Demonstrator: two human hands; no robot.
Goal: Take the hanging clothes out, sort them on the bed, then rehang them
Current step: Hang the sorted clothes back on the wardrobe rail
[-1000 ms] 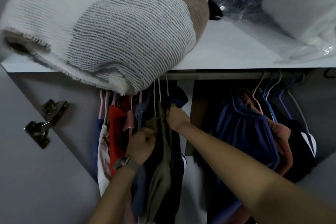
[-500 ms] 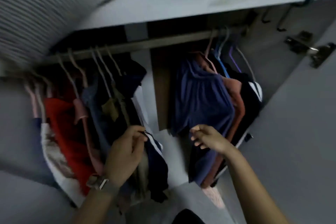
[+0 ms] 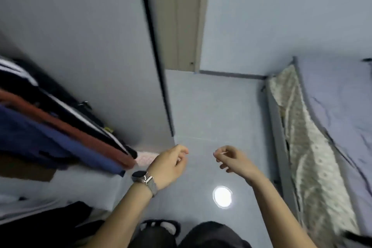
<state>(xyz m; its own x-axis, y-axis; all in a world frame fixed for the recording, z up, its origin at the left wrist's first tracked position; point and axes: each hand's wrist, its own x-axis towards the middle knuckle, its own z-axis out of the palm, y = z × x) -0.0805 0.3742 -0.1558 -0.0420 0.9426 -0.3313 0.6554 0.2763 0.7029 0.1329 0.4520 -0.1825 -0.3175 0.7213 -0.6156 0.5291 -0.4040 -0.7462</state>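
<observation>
Both hands empty: left hand (image 3: 171, 164) and right hand (image 3: 234, 160) loosely curled over floor; blur hides fingertips. Hanging clothes (image 3: 60, 127) at left, bed (image 3: 342, 106) right. Risk: reaching bed carrying nothing, trip wasted

Both hands are hanging out in front of the person over the pale floor (image 3: 211, 110), holding nothing. The left hand (image 3: 171, 165), with a watch (image 3: 144, 178) on its wrist, is curling its fingers loosely; the right hand (image 3: 234, 160) is doing the same just beside it, the two apart. To the left, the hanging clothes (image 3: 60, 127) are slanting out of the wardrobe, navy, rust and black with white stripes, next to its open grey door (image 3: 90, 36). The bed (image 3: 338, 106) is lying along the right, a patterned cloth (image 3: 302, 147) draping over its near edge. A bright light spot (image 3: 222, 197) is glaring off the floor below the hands.
</observation>
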